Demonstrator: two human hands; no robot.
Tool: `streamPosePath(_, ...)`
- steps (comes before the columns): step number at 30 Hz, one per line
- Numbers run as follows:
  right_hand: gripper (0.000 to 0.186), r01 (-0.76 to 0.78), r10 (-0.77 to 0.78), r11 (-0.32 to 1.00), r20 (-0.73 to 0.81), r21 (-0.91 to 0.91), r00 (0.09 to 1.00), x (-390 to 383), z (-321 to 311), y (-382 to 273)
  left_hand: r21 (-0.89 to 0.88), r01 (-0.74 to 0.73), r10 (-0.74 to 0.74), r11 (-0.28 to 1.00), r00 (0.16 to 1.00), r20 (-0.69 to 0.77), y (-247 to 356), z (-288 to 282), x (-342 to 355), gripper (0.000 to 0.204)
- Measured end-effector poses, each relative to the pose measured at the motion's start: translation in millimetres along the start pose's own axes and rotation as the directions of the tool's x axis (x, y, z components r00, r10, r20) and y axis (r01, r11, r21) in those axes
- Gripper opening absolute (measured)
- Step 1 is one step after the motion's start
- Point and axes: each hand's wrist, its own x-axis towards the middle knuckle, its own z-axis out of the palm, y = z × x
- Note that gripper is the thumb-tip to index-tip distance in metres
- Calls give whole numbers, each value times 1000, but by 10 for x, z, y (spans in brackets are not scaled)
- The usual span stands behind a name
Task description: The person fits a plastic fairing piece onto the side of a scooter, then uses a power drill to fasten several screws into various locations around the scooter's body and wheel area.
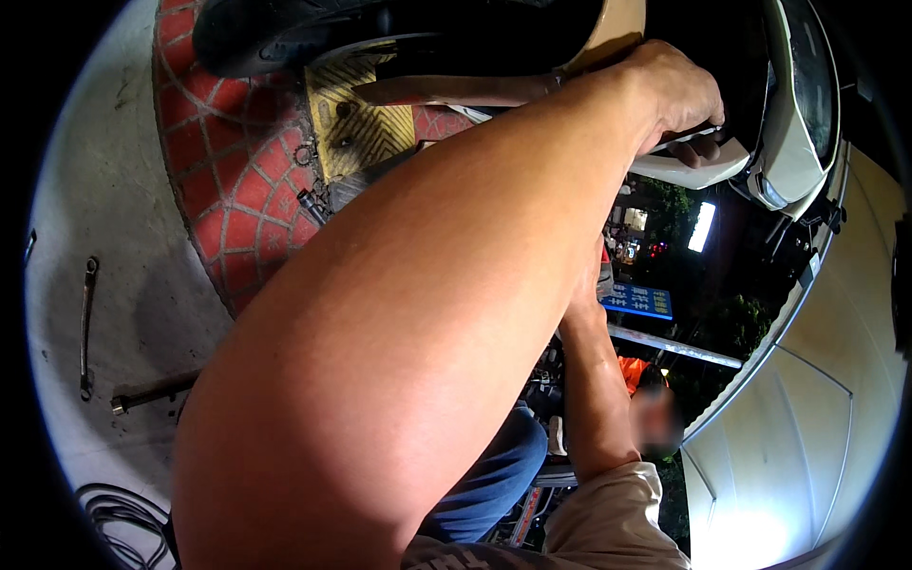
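Note:
My left forearm fills the middle of the view and reaches up to the right. At its end my left hand (674, 95) has its fingers curled beside a white panel (698, 169). A thin, pale-edged piece (701, 135) shows under the fingers; what the hand grips cannot be made out. My right forearm rises from a beige sleeve (617, 508), and my right hand (586, 283) is mostly behind the left forearm, its fingers hidden. Above lies a black tyre (256, 43), with a tan curved part (613, 33) to its right.
A ring-ended wrench (87, 328), a bar-like tool (152, 391) and a coiled black cable (119, 518) lie on grey ground at left. Red paving (223, 171) borders a yellow ridged plate (356, 133). White bodywork (798, 123) stands upper right; a person in orange (630, 373) is beyond.

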Motion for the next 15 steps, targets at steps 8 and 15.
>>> streamPosePath(8,60,91,-102,994,-177,-68,979,276,314,83,192,-122,131,974,991,-35,-56,-3,12,12)
streamPosePath(15,63,42,-64,993,-211,-107,975,424,430,173,314,-146,163,938,986,-27,-63,-40,41,16)
